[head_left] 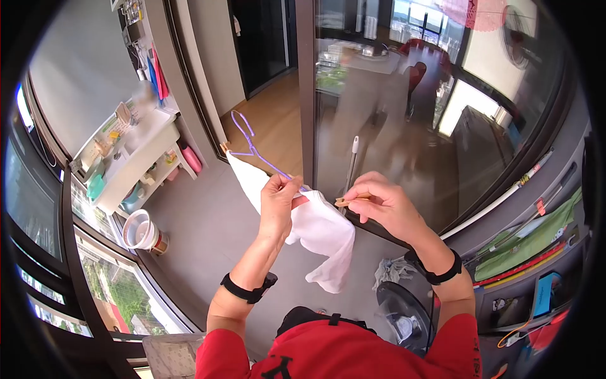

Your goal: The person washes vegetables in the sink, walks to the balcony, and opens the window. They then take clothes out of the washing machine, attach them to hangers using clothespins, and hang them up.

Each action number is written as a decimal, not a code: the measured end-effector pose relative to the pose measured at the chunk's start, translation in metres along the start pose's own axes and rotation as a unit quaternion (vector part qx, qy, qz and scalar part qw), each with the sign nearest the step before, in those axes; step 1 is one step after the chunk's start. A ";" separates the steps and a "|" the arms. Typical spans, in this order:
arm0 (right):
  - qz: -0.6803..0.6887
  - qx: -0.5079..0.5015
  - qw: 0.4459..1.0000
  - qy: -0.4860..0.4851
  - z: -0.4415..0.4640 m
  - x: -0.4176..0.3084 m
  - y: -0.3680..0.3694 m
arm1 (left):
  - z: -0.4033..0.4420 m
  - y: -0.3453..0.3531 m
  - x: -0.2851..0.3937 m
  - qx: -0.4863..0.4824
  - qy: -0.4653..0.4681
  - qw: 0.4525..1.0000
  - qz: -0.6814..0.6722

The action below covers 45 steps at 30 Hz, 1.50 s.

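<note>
My left hand pinches the top edge of a white cloth against the bar of a purple hanger. The cloth hangs down from the bar, its lower end dangling below my hands. At the hanger's far left end, a wooden clothespin sits at the cloth's corner. Just right of the cloth, my right hand grips another wooden clothespin between thumb and fingers, its tip pointing left toward the cloth's edge. The hanger's right end is hidden behind the cloth and my left hand.
A white sink counter stands at the left, with a white bucket on the floor before it. A glass door is ahead. An open washing machine lid is at lower right, beside shelves holding a green cloth.
</note>
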State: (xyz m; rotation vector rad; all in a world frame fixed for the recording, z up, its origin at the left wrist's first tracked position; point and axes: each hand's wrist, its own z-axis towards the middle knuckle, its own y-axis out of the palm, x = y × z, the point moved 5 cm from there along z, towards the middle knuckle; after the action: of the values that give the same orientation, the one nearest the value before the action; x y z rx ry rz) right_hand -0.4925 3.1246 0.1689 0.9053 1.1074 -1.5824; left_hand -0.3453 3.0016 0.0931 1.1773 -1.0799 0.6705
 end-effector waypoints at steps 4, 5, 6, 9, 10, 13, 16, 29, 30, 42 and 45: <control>-0.071 0.021 0.996 -0.052 0.009 -0.002 0.011 | 0.004 -0.015 -0.003 0.026 0.017 0.999 0.021; -0.111 0.042 0.990 -0.074 0.009 0.001 0.013 | 0.004 -0.017 -0.002 0.037 0.023 0.999 0.017; -0.149 0.062 0.982 -0.097 0.010 0.003 0.015 | 0.003 -0.020 -0.002 0.044 0.030 0.998 0.020; -0.198 0.076 0.961 -0.177 0.013 0.009 0.026 | 0.001 -0.026 0.000 0.078 0.064 0.994 0.030; -0.219 0.063 0.949 -0.217 0.019 0.007 0.031 | -0.001 -0.030 0.003 0.098 0.077 0.991 0.047; -0.269 0.033 0.919 -0.286 0.022 0.003 0.045 | -0.004 -0.031 0.002 0.125 0.096 0.984 0.085; -0.304 0.015 0.887 -0.346 0.026 0.006 0.051 | -0.012 -0.030 0.005 0.143 0.100 0.981 0.089; -0.267 -0.046 0.916 -0.296 0.024 0.037 0.042 | -0.035 -0.021 -0.015 0.143 0.043 0.989 0.013; -0.257 -0.045 0.922 -0.286 0.023 0.042 0.042 | -0.037 -0.021 -0.016 0.144 0.037 0.989 0.012; -0.240 -0.099 0.917 -0.302 0.042 0.022 0.073 | -0.039 -0.036 -0.042 0.223 0.096 0.963 0.117; -0.245 -0.163 0.894 -0.337 0.056 0.023 0.129 | -0.042 -0.033 -0.045 0.277 0.205 0.905 0.250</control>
State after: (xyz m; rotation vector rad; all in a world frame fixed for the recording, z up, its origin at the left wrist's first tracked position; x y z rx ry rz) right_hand -0.3763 3.0494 0.1357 -0.1867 1.0723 -1.8253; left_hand -0.3203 3.0370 0.0377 1.1508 -0.8464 1.6354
